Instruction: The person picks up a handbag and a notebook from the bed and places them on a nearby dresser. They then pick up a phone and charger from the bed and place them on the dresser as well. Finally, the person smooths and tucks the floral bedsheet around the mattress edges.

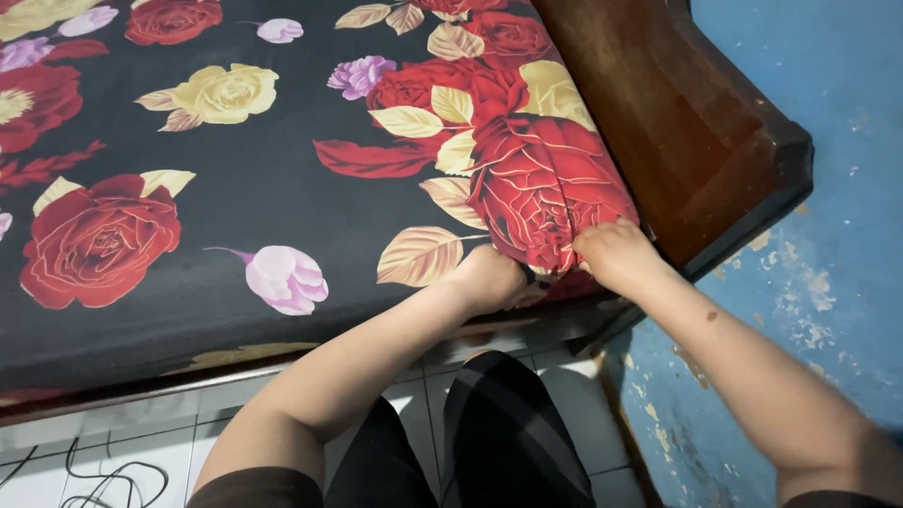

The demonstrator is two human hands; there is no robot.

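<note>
Bed corner, near right: my left hand (494, 277) and right hand (613, 254) both pinch the gathered floral sheet (536, 202) closed-fisted against the wooden bed frame (687, 132), mid-tuck as I judge it, the next move calling for firm downward pulling under the mattress.

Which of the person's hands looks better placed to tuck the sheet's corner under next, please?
Probably the right hand: it grips the floral sheet right at the mattress corner, beside the wooden bed frame. The left hand holds the edge further along.
</note>
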